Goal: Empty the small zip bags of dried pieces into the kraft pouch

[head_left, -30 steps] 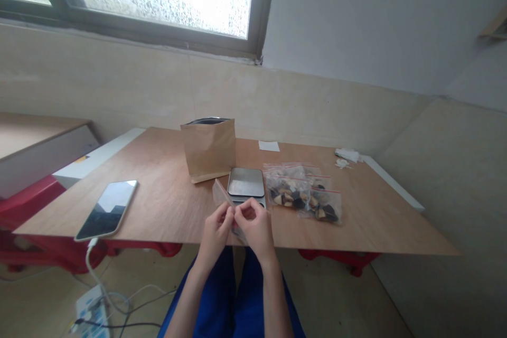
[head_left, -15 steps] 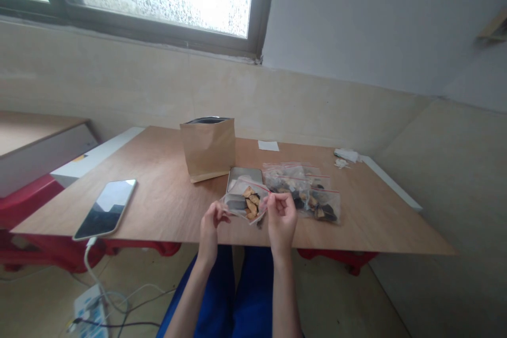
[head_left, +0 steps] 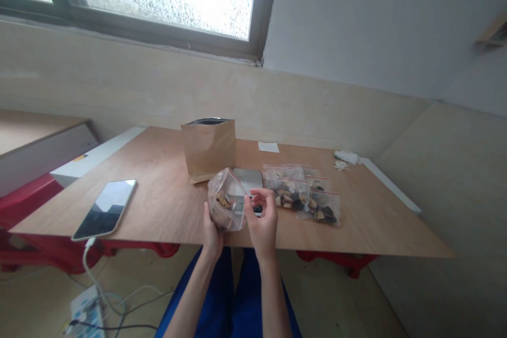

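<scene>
Hands [head_left: 237, 227] grip clear bag [head_left: 226, 200] | over table's [head_left: 166, 206] near edge

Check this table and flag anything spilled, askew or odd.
Nothing looks spilled. The left hand holds a small clear zip bag of dried pieces upright over the table edge; the right hand is beside it. The phone lies angled near that edge, its cable hanging off. Filled zip bags overlap loosely.

Paper bag [head_left: 208, 149] and filled bags [head_left: 303, 196] flank the scale [head_left: 247, 179].
</scene>
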`<state>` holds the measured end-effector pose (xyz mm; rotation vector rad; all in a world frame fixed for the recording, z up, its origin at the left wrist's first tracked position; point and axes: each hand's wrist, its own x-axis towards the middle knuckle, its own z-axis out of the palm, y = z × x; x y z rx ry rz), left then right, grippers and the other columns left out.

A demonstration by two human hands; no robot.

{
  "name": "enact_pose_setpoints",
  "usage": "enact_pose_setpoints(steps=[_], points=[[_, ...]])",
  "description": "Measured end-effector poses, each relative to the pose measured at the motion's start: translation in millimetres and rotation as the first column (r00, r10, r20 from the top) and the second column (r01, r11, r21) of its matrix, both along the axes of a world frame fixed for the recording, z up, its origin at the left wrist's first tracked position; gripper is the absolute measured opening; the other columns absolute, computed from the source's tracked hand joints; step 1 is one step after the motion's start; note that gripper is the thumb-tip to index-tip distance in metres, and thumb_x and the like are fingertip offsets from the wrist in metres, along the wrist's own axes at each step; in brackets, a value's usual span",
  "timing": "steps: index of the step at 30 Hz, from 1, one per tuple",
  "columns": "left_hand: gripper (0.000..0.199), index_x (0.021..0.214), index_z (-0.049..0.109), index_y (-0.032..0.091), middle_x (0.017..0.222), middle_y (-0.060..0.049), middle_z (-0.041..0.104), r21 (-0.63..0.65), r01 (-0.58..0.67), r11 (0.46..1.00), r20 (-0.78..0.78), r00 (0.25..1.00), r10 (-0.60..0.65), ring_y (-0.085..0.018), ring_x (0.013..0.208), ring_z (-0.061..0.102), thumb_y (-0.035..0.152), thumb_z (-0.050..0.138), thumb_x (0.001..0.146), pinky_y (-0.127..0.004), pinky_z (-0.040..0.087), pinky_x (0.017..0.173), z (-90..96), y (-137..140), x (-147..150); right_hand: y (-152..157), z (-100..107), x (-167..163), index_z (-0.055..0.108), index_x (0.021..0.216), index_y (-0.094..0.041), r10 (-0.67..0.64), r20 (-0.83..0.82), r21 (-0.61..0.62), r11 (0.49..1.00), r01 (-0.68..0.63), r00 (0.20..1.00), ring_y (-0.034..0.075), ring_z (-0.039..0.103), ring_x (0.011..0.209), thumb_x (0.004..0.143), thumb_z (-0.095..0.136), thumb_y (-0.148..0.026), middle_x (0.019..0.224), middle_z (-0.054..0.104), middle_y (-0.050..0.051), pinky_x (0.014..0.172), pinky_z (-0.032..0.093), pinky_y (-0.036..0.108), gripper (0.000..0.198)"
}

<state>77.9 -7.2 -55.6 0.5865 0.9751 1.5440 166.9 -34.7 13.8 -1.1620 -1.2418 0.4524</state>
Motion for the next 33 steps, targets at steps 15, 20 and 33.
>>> enact_pose_setpoints(steps=[15,20,33], points=[[0.034,0.093,0.067,0.014,0.094,-0.004,0.071,0.137,-0.134,0.981,0.072,0.990,0.125,-0.019,0.090,0.064,0.039,0.057,0.073,-0.029,0.048,0.082,-14.2,60,-16,98,17,-24,0.050,0.115,-0.008,0.632,0.513,-0.538,0.764,-0.355,0.581,0.026,0.041,0.123,0.075,0.061,-0.024,0.124,0.047,0.018,0.103,0.032,0.038,0.044],[0.032,0.089,0.068,0.015,0.091,-0.005,0.071,0.118,-0.173,0.978,0.061,0.984,0.167,-0.020,0.089,0.064,0.040,0.058,0.072,-0.029,0.048,0.080,-19.9,58,-16,99,13,-23,0.053,0.112,-0.011,0.696,0.445,-0.622,0.693,-0.365,0.563,0.025,0.042,0.122,0.078,0.059,-0.026,0.127,0.042,0.016,0.102,0.033,0.035,0.038],[0.026,0.079,0.067,0.014,0.079,-0.004,0.071,0.073,-0.186,0.980,-0.043,0.981,0.189,-0.019,0.076,0.064,0.035,0.054,0.074,-0.029,0.049,0.071,-6.2,51,-19,84,15,-26,0.057,0.095,-0.011,0.615,0.639,-0.556,0.784,-0.275,0.462,0.021,0.055,0.097,0.077,0.056,-0.011,0.104,0.057,0.011,0.087,0.043,0.031,0.018]])
